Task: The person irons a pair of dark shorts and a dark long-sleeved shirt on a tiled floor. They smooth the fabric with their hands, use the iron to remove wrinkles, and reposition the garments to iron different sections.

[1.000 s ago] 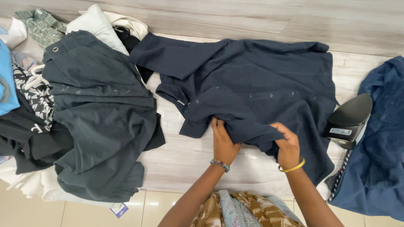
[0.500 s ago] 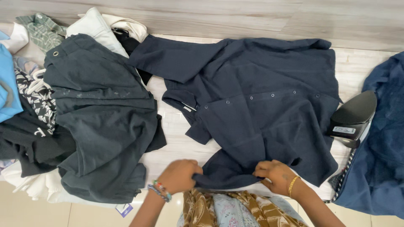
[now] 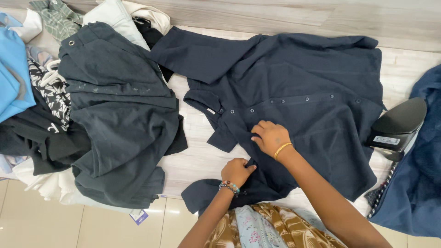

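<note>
A heap of dark garments (image 3: pixel 119 119) is crowding the left of the table (image 3: pixel 202 160), and a black iron (image 3: pixel 397 126) with a small white label is lying at the right. Between them a navy shirt (image 3: pixel 294 105) is spreading flat, its button row running left to right and collar pointing left. The left hand (image 3: pixel 236 171) is pinching its lower fold, while the right hand (image 3: pixel 270 137) is pressing loosely curled on the cloth.
</note>
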